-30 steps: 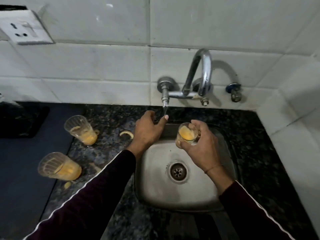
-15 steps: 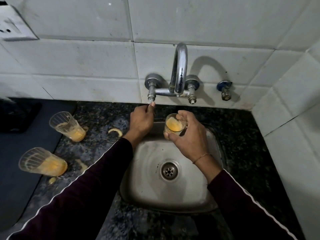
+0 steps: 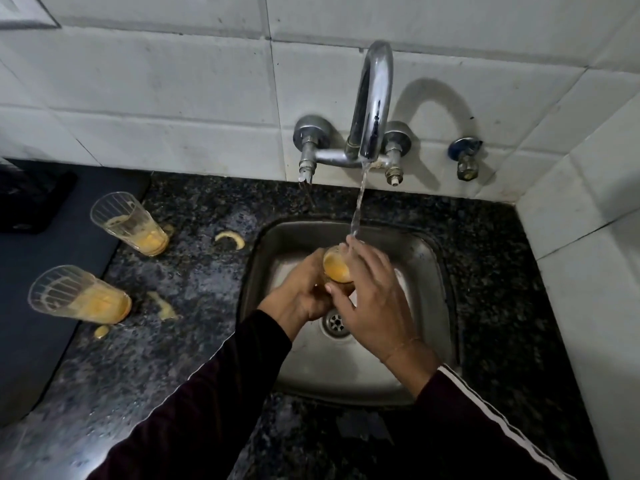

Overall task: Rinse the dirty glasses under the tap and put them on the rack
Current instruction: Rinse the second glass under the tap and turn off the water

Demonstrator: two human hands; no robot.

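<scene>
A small glass (image 3: 336,268) with orange residue inside is held over the steel sink (image 3: 429,271). My left hand (image 3: 298,296) grips it from the left and below, and my right hand (image 3: 370,299) wraps round it from the right. Water runs from the chrome tap (image 3: 374,109) and falls onto my right fingers at the glass's rim. Two more dirty glasses stand on the dark granite counter to the left, the far glass (image 3: 130,223) and the near glass (image 3: 78,294), both with orange dregs.
Orange smears and bits (image 3: 230,237) lie on the counter (image 3: 194,306) between the glasses and the sink. A dark mat (image 3: 52,244) covers the counter's left part. A blue-capped valve (image 3: 465,157) sits on the tiled wall right of the tap. No rack is in view.
My left hand has left the tap's left handle and come down to the glass. Water now runs from the spout. The glass has dropped lower into the sink.
</scene>
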